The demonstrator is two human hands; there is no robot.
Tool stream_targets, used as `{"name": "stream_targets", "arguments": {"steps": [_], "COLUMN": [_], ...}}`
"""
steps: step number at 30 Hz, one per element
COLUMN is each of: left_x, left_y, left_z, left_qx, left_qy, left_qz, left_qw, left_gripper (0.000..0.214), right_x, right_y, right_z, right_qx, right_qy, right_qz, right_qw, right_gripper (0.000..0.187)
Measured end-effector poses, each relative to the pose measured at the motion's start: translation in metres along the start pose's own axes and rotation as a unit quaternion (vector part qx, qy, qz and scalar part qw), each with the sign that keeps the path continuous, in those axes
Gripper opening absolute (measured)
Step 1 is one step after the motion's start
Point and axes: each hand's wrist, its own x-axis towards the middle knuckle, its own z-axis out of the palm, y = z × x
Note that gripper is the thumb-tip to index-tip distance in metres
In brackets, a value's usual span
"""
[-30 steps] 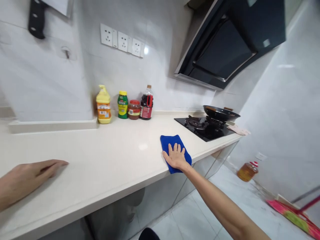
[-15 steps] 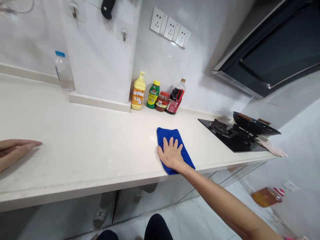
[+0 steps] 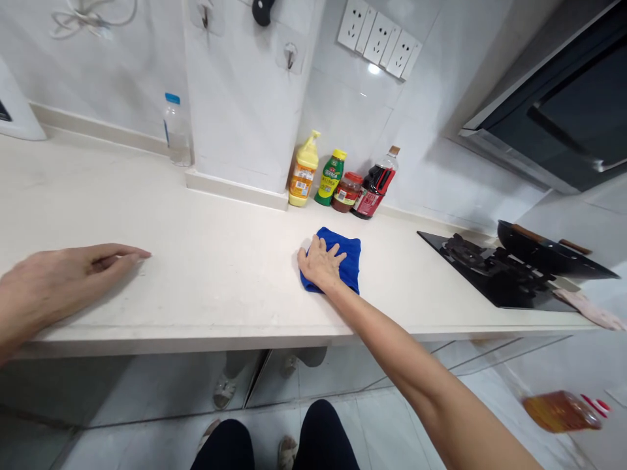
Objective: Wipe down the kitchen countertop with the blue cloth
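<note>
A folded blue cloth (image 3: 351, 262) lies flat on the pale countertop (image 3: 220, 274). Spread out on top of it, my right hand (image 3: 321, 262) presses down with the fingers apart, covering the cloth's left part. At the left, my left hand (image 3: 68, 277) rests on its side on the counter, with fingers stretched forward and nothing visible in them. Behind the cloth, against the wall, stand a yellow bottle (image 3: 304, 171), a green bottle (image 3: 330, 178), a red-lidded jar (image 3: 347, 192) and a dark sauce bottle (image 3: 373, 186).
On the right is a black gas stove (image 3: 514, 290) with a wok (image 3: 553, 251) and a pink glove (image 3: 590, 310). A clear bottle (image 3: 177, 136) with a blue cap stands by the wall pillar (image 3: 245, 104). Below right is an oil jug (image 3: 561, 411). The range hood (image 3: 563, 111) overhangs the right side.
My right hand and the blue cloth have shifted back and left over the counter, away from the front edge. The view has turned left, and more of my left hand shows.
</note>
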Motion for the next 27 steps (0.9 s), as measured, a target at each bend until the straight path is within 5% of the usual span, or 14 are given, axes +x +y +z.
{"name": "stream_targets", "arguments": {"steps": [4,13,17,20,23,27], "left_x": [-0.015,-0.014,-0.012,-0.013,-0.014,-0.015], "left_y": [0.017,0.011,0.010,0.012,0.014,0.014], "left_z": [-0.014,-0.016,-0.015,-0.015,-0.016,-0.017], "left_qx": [-0.004,-0.007,-0.014,-0.015,-0.015,-0.017], "left_qy": [-0.029,-0.021,-0.016,-0.006,0.003,0.006], "left_qz": [-0.020,-0.006,-0.006,-0.011,-0.017,-0.026], "left_qw": [0.999,1.000,1.000,1.000,1.000,1.000], "left_gripper": [0.074,0.072,0.070,0.069,0.067,0.065], "right_x": [-0.015,-0.070,-0.060,-0.042,-0.030,-0.020], "right_y": [0.001,0.042,0.054,0.060,0.066,0.078], "right_z": [-0.003,-0.009,-0.028,-0.039,-0.032,-0.012], "right_qx": [0.008,0.065,0.123,0.140,0.055,0.022], "right_qy": [-0.022,-0.085,-0.120,-0.065,-0.034,-0.106], "right_qz": [-0.032,-0.160,-0.168,-0.203,-0.273,-0.289], "right_qw": [0.999,0.981,0.971,0.967,0.960,0.951], "right_gripper": [0.069,0.073,0.073,0.063,0.061,0.064]}}
